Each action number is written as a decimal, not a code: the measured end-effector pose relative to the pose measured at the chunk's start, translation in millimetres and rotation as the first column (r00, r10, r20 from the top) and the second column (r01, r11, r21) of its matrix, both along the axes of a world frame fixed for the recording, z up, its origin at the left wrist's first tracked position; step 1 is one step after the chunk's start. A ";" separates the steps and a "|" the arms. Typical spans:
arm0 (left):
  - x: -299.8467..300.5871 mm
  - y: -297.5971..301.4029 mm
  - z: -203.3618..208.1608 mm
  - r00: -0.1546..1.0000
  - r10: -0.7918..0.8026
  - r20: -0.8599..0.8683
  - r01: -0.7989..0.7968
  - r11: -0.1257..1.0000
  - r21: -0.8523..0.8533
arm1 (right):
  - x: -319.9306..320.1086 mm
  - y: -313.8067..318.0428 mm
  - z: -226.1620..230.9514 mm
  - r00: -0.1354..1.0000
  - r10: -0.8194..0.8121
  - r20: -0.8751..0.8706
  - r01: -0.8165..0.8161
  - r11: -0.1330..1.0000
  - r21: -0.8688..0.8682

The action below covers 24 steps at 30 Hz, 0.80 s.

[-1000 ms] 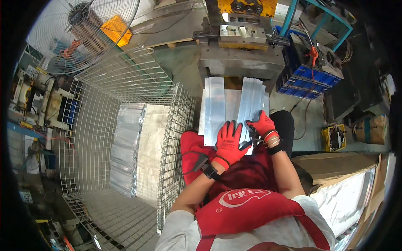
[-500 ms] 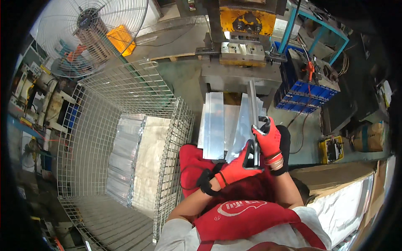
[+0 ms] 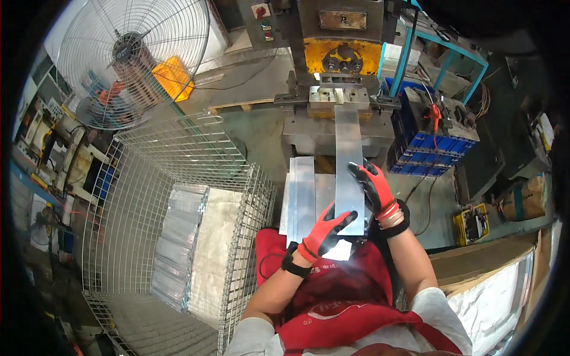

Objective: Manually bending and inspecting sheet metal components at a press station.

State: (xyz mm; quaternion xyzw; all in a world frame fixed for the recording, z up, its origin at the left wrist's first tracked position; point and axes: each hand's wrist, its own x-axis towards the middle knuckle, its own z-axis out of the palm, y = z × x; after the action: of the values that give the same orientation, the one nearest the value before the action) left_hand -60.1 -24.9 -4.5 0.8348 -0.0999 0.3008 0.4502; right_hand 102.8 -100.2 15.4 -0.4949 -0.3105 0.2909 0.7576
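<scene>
Both hands are on a long flat metal strip (image 3: 349, 172) that runs lengthwise away from the person, with its far end reaching into the die area of the yellow-fronted press (image 3: 341, 56). The left hand (image 3: 323, 231), in a red and black glove, grips the near end of the strip from the left, fingers (image 3: 343, 216) clamped on its edge near the bottom corner. The right hand (image 3: 374, 187), same kind of glove, holds the right edge a bit further up, fingers (image 3: 359, 172) curled over onto the top face.

Just beside the strip on the left there's a stack of similar metal strips (image 3: 303, 196) lying flat on the table (image 3: 325, 193) in front of the press, parallel to the one being held. The person is wearing a red apron (image 3: 344, 302) and a black band on each wrist.

To the left sits a big wire mesh cage (image 3: 178, 196) with shiny formed metal pieces (image 3: 181, 249) stacked inside along its left side. Behind the cage is a large floor fan (image 3: 133, 56). On the right of the press there's a blue crate (image 3: 436, 148) with some gear on top, and a small yellow box (image 3: 472, 224) on the floor further right.
</scene>
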 end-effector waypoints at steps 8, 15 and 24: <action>29.4 13.0 28.2 0.847 -0.421 -0.325 -0.165 0.373 -0.913 | 25.8 33.2 -9.1 0.991 -0.027 -0.131 0.033 0.999 0.038; 40.1 30.6 11.5 0.779 -0.451 -0.435 -0.180 0.503 -0.845 | 40.2 45.9 -31.3 0.993 -0.028 -0.111 0.035 0.997 0.062; 40.7 24.9 15.2 0.745 -0.294 -0.599 -0.363 0.575 -0.733 | 34.9 46.2 -35.9 0.980 -0.072 -0.187 0.085 0.994 0.063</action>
State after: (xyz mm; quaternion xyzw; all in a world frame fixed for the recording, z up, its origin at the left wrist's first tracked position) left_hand -19.4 0.0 10.7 0.5805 0.2356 0.0022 0.7794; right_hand 137.7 -53.9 -20.6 -0.4504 -0.2292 0.2942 0.8112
